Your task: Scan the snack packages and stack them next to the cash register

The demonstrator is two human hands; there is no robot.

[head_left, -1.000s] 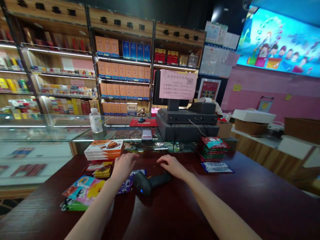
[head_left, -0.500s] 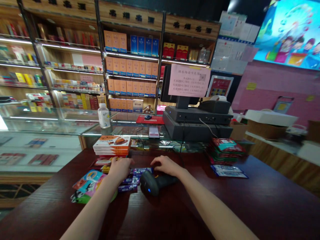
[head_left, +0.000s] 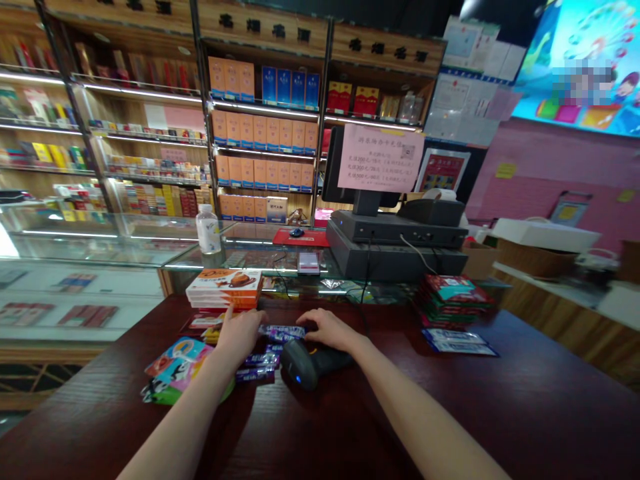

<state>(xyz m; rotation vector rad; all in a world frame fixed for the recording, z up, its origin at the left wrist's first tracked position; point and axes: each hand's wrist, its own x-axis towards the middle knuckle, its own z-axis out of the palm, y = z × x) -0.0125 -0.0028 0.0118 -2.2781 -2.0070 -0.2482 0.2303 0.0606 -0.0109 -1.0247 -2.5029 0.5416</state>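
Purple-and-white wrapped bar (head_left: 281,332) shifted farther from dark-red wooden counter's (head_left: 475,407) near edge, long axis crosswise between hands; right hand (head_left: 325,329) closer, fingers narrow at its end, hold unclear; left hand (head_left: 239,335) just beside; black handheld scanner (head_left: 310,365) below right hand.

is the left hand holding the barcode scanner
No, the barcode scanner lies on the dark wooden counter beside the right hand, apart from the left hand.

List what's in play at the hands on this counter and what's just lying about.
In play: left hand, right hand, purple packets, handheld barcode scanner.

Lying about: orange boxes, stacked red-green packs, water bottle.
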